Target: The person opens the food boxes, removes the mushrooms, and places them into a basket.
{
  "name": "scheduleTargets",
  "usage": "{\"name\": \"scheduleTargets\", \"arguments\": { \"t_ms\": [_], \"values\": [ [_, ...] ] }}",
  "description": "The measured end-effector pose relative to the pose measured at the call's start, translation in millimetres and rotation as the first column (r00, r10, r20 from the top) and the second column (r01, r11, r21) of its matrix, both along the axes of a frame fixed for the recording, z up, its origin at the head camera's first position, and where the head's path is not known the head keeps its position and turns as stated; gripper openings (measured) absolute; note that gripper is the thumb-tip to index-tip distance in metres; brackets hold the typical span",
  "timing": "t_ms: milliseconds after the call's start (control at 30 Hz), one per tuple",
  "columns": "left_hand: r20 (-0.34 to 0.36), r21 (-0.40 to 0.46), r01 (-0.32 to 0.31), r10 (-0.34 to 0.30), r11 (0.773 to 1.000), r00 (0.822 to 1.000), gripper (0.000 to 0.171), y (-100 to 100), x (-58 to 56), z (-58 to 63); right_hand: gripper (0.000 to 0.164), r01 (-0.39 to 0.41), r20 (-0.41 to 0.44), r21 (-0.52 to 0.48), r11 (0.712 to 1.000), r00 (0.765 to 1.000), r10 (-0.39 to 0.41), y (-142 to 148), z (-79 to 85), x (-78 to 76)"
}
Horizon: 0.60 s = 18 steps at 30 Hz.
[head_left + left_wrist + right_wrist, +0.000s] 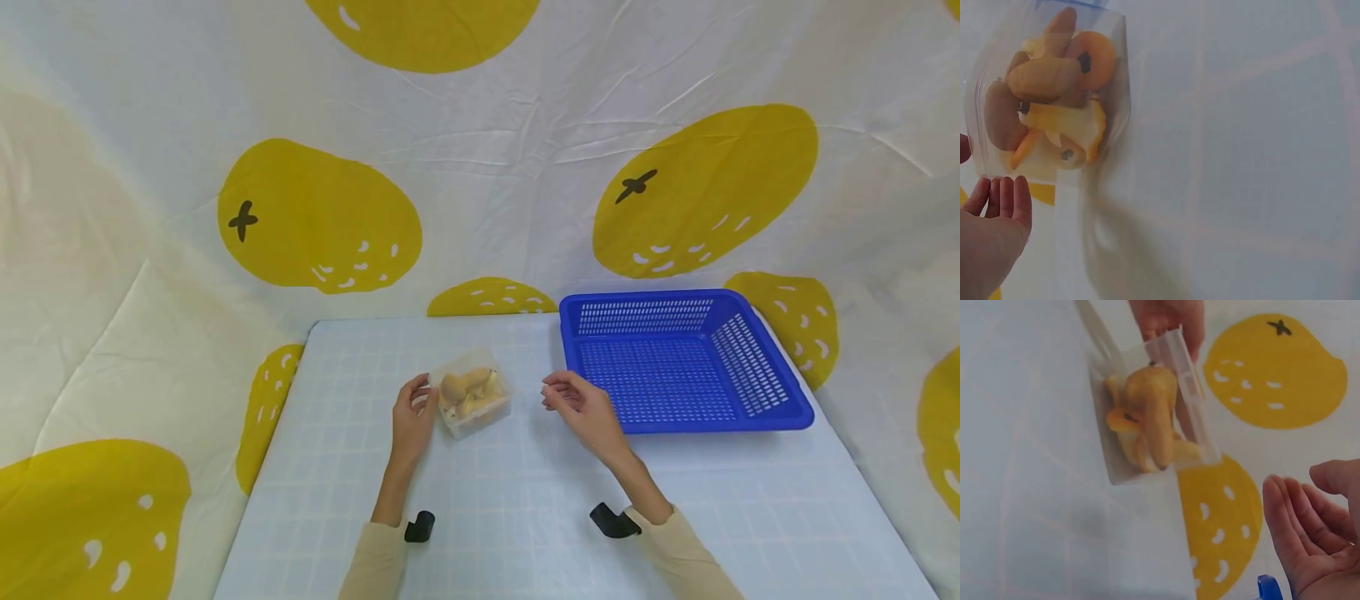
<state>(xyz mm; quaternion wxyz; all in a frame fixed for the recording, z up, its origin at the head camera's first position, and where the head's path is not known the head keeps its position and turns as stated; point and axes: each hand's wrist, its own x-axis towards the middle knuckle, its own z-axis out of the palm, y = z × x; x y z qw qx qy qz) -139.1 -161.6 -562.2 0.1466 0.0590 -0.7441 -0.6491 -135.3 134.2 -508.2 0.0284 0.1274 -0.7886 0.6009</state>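
Observation:
A clear plastic box (471,400) is near the middle of the table, left of the blue basket. Inside it, several rounded brown, orange and yellow pieces (1047,81) show through the walls; some have dark tips, and their exact kind is unclear. At the box's left side is my left hand (414,421), its relaxed fingertips against or very close to the wall. In the right wrist view, part of that hand appears behind the box (1160,406). My right hand (588,412) hovers between the box and the basket, fingers loosely bent, holding nothing.
A blue perforated plastic basket (681,432) stands at the back right of the table. The table has a pale checked cloth (495,517). Behind it hangs a white curtain (487,192) with large yellow fruit prints.

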Motion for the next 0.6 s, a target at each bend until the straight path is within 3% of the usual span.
{"name": "scheduleTargets", "arguments": {
  "t_ms": [333, 600],
  "values": [
    [0.004, 0.153, 0.033, -0.034, 0.988, 0.999, 0.042, 6, 0.7, -6.8, 0.023, -0.097, 0.016, -0.037, 0.995, 0.995, 0.097, -27, -9.3, 8.3],
    [-0.034, 0.181, 0.108, -0.103, 0.978, 0.994, 0.042, 8, 3.7, -8.6, 0.017, -0.130, 0.058, -0.049, 0.990, 0.989, 0.132, -45, -21.0, 15.4]
  ]
}}
